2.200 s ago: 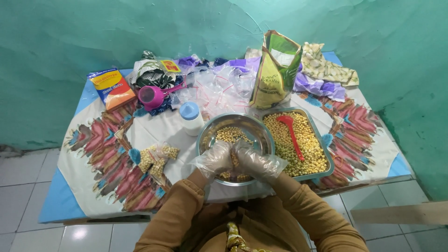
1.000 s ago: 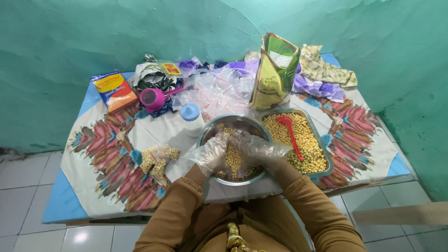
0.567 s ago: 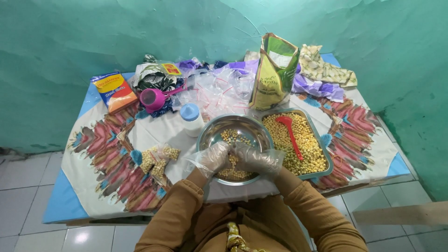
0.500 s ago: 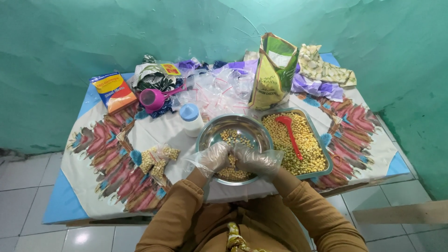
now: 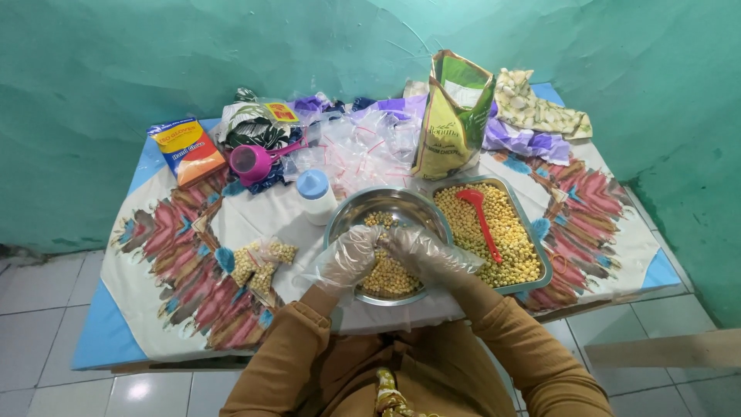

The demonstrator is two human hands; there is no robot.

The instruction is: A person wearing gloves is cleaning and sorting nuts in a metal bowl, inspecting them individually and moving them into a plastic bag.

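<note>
Currently the bench (image 5: 617, 232) carries everything: a rectangular top under a thin printed cloth with pink, brown and blue feather shapes, pushed against a rough teal wall (image 5: 154, 62). Risk one: the cloth hangs loose over the near edge, so a tug from a sleeve could drag it and shift whatever stands on it.

Next in size, the tall green-and-yellow foil pouch (image 5: 451, 116) stands upright and open, just behind the metal tray (image 5: 540, 259). It looks light and top-heavy; a knock would likely tip it onto the tray.

The tray is shallow, rectangular and filled close to its rim with small round yellow beans (image 5: 502, 232) (smooth and free-rolling, probably). A red plastic spoon (image 5: 478, 216) lies on them. Risk two: beans spill over the low rim if the tray is jolted.

The round steel bowl (image 5: 347, 220), shiny and curved, touches the tray's left side and holds a smaller heap of the same beans.

Both hands wear thin, crinkled clear gloves and sit over the bowl. The left hand (image 5: 349, 256) has its grip curled loosely around beans; the right hand (image 5: 421, 251) is likewise cupped on beans, fingertips meeting the left. Loose glove film could snag or let beans slip.

Smaller: a white bottle with blue cap (image 5: 315, 193), a pink scoop (image 5: 255, 161), and small filled clear bags (image 5: 258, 262) left of the bowl.
</note>
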